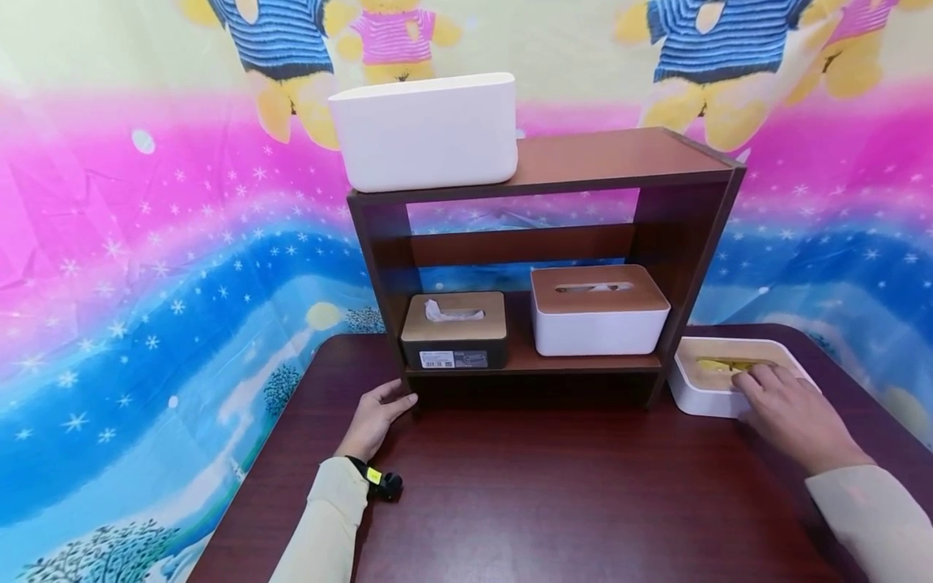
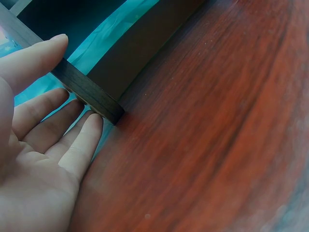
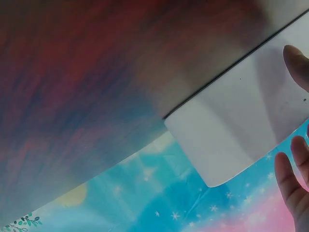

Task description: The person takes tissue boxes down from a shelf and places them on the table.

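Note:
A dark brown wooden shelf stands on the table. At its left front leg is my left hand; in the left wrist view its fingertips are right at the leg's outer side, with the thumb across the front edge. My right hand is over a white tissue box with a light wood lid, to the right of the shelf. Something yellow shows in the lid's slot beside the fingers. In the right wrist view the thumb overlaps the box's white wall, apart from the fingers.
On the lower shelf stand a dark tissue box with a wood lid and a white tissue box with a brown lid. A white open bin sits on top at the left. A printed curtain hangs behind the table.

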The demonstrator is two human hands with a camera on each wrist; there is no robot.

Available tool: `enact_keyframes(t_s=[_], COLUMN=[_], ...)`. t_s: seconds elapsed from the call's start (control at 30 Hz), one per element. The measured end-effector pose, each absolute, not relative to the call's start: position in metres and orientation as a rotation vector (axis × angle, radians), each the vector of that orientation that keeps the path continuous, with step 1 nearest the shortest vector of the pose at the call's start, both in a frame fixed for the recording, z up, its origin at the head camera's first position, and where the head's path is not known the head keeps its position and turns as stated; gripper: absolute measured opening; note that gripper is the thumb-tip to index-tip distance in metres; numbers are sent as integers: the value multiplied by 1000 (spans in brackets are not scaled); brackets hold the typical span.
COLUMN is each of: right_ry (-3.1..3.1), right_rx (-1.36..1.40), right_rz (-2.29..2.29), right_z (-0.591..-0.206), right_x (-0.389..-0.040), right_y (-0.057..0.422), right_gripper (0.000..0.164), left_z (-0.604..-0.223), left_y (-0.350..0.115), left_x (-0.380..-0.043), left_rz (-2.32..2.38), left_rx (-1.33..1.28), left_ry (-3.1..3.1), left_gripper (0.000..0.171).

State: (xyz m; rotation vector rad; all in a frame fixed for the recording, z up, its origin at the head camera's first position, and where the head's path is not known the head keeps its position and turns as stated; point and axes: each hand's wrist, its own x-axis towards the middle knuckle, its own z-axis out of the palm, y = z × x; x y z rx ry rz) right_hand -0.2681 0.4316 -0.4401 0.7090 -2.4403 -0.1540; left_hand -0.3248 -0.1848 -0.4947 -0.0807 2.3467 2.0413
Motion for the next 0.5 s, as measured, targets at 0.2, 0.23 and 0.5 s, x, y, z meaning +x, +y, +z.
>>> enact_keyframes(t_s=[0.2,0.23,0.5], right_ry=[-2430,-2432,-2458], right_rx=[723,723,736], right_rz=[-155,-157,-178], right_z=[-442,-442,-445], right_x=[-270,-270,-276], right_y=[432,432,437], right_gripper=[71,71,69], left_z=[-493,-493,-493], left_y=[-185,-185,-184], left_x=[-325,-325,-326], left_rz=[2026,2025,2030], left_rx=[-90,-94,-117], left_ry=[2350,2347,2346], left_gripper=[71,70,63])
